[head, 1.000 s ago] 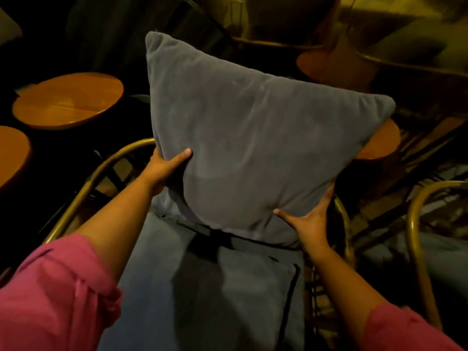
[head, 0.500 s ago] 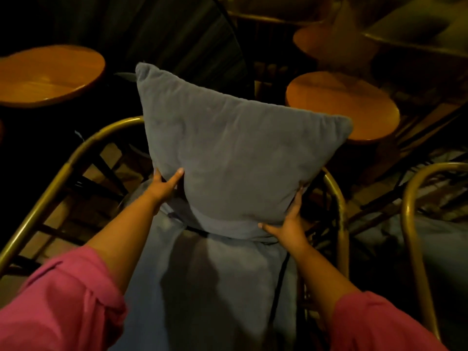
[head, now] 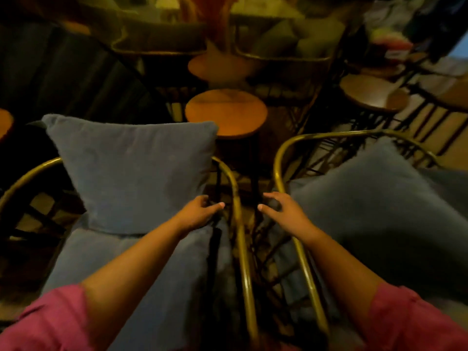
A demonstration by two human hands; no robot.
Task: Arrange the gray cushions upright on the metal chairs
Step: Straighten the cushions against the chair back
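**Cushion standing on the left chair, both hands free**

Head view: A gray cushion [head: 134, 173] stands upright on the seat pad [head: 141, 269] of the left metal chair [head: 239, 224], leaning toward its back. The left hand [head: 200, 212] rests slack at the cushion's lower right corner, fingers loose, grasping nothing. The right hand [head: 281, 211] hovers spread and empty over the rail of the right metal chair [head: 298, 247], where a second gray cushion [head: 374, 203] lies tilted. A round wooden desk [head: 226, 112] stands behind.

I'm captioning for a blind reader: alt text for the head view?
A gray cushion stands upright on a brass-framed chair. Both open hands, left hand and right hand, hover near a slumped cushion on the neighbouring chair.
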